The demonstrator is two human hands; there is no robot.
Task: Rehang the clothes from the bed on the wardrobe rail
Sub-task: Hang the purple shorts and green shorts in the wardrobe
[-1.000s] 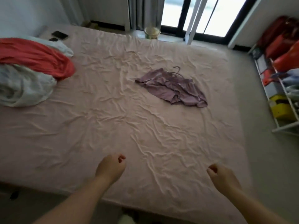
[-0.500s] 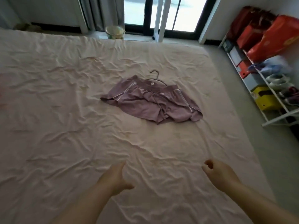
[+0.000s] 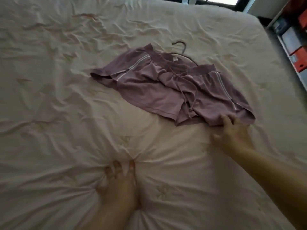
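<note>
**Hands at the bed, with the shorts and hanger beyond**

Nearest us, our left hand (image 3: pixel 116 178) presses into the pale sheet of the bed (image 3: pixel 49 113), fingers spread and tips sunk in the fabric, so that creases radiate outward from it; it has hold of nothing. To the right and slightly farther, our right hand (image 3: pixel 232 135) reaches forward with its fingers splayed and loosely bent. The fingertips touch the near right hem of the mauve shorts (image 3: pixel 166 87); motion blur prevents us from telling whether they have pinched the cloth. The shorts lie crumpled in the middle of the bed, white side stripes and a drawstring showing, waistband on the far side. Behind the waistband, the hook of a thin wire hanger (image 3: pixel 180 46) projects onto the sheet. At the far right, beyond the mattress edge, we see shelves (image 3: pixel 292 44) holding red and orange boxes.
</note>
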